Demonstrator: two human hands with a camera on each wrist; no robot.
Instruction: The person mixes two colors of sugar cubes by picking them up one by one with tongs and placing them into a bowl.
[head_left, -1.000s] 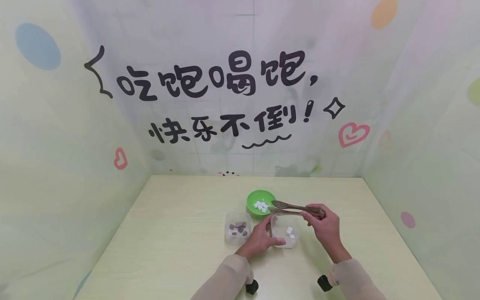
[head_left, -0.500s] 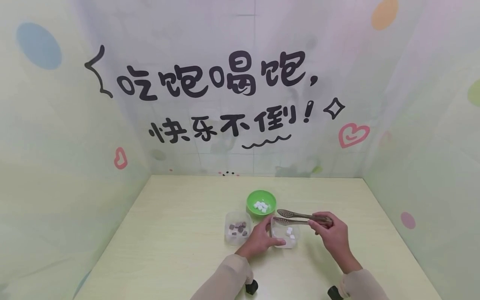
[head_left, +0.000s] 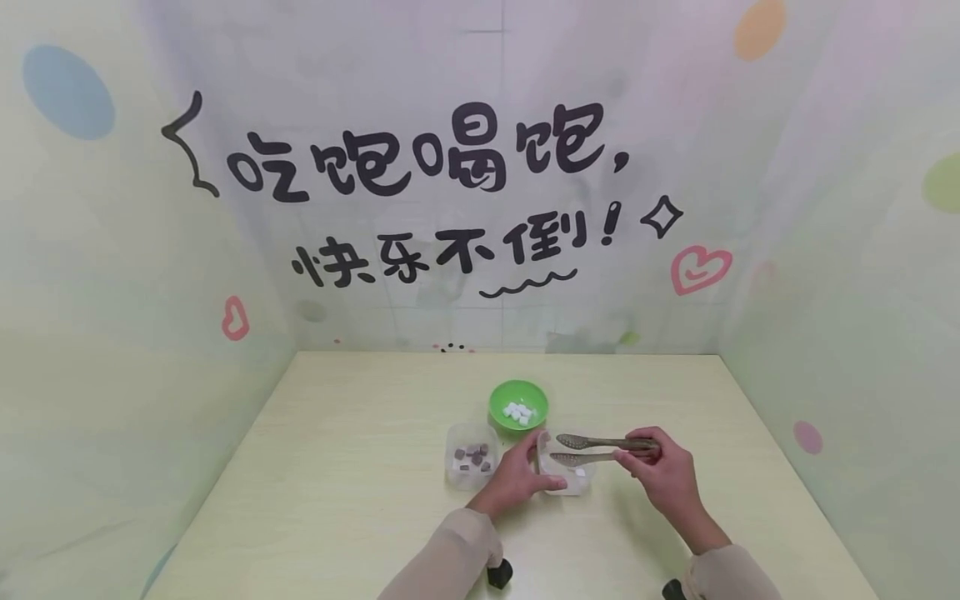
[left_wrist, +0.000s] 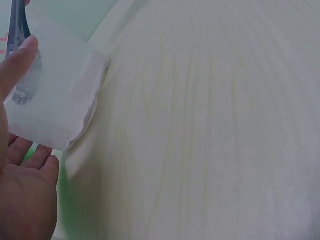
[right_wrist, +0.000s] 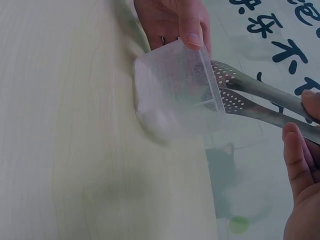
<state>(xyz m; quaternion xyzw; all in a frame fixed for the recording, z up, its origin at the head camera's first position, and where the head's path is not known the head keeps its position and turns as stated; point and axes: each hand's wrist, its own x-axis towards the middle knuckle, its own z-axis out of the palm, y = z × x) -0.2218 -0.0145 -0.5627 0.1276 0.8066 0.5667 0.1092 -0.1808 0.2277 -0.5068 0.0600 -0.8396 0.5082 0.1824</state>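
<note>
My left hand (head_left: 517, 472) grips the side of a clear plastic box (head_left: 572, 489), thumb over the near rim. Inside the box a small white cube (head_left: 581, 472) shows; the tongs cover part of the box's inside. My right hand (head_left: 670, 473) holds metal tongs (head_left: 609, 443) with perforated tips, their arms spread apart. In the right wrist view the tips of the tongs (right_wrist: 227, 75) are at the mouth of the box (right_wrist: 167, 95). No cube is visible between them. Behind the box stands a green bowl (head_left: 519, 386) with several white cubes (head_left: 517, 412).
Left of my left hand stands a second clear box (head_left: 453, 481) with several brown cubes (head_left: 480, 454). All rests on a pale wooden table (head_left: 337, 467). Walls of printed sheeting (head_left: 390, 325) enclose the table at the back and both sides.
The tongs have moved from the green bowl's edge to above the clear box, rightward and toward me, and dipped lower. My left hand keeps its grip on the box.
</note>
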